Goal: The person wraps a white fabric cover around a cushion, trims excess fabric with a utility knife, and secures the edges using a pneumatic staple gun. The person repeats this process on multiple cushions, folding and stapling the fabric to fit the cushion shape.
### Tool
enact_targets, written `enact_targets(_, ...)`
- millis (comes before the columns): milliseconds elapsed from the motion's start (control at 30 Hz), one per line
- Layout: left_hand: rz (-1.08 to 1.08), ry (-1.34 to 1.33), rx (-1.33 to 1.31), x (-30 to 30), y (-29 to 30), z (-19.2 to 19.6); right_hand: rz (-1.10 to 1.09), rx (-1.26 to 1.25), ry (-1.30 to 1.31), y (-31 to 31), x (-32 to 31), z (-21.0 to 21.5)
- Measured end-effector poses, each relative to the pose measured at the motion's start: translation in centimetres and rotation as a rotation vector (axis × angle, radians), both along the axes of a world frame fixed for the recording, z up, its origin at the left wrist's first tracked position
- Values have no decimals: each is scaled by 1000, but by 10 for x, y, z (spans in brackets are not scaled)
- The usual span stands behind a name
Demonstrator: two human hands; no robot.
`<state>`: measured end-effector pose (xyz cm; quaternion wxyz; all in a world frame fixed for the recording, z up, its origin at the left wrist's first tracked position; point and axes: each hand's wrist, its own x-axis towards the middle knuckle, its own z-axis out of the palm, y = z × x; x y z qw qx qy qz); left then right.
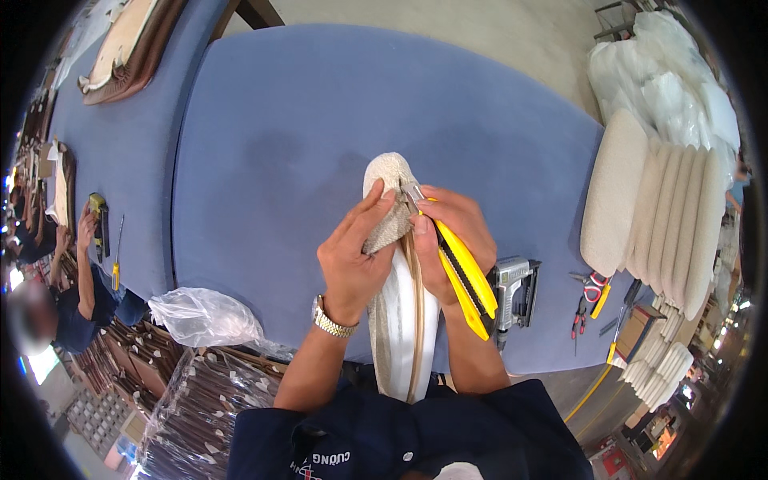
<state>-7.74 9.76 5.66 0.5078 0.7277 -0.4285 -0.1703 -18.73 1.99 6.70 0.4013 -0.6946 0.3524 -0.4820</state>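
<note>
A long, narrow pad (389,170) covered in beige woven fabric stands on edge in front of me, its near end against my body. White padding and a thin brown strip show along its open underside. My left hand (356,250) is closed on the fabric near the far end, thumb and fingers pinching it. In my right hand (458,228) is a yellow utility knife (468,282), its metal tip at the fabric edge beside the left fingertips. Whether the blade is cutting cannot be made out.
A staple gun (516,292) lies right of my right forearm on the blue table (264,96). Farther right are pliers (594,290) and a row of beige pads (614,192). A clear plastic bag (206,317) sits at the left edge. Another person (84,300) works at the far left.
</note>
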Motion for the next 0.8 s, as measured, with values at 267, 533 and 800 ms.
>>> enact_targets(267, 45, -61, 0, 4, -2, -3, 34, -18, -13, -8, 1, -4)
enact_targets(533, 88, -5, 33, 4, 0, -5, -7, 78, -50, 0, 1, -6)
enact_targets(800, 50, 14, 77, 4, 1, 2, -14, -13, -36, -3, 4, -9)
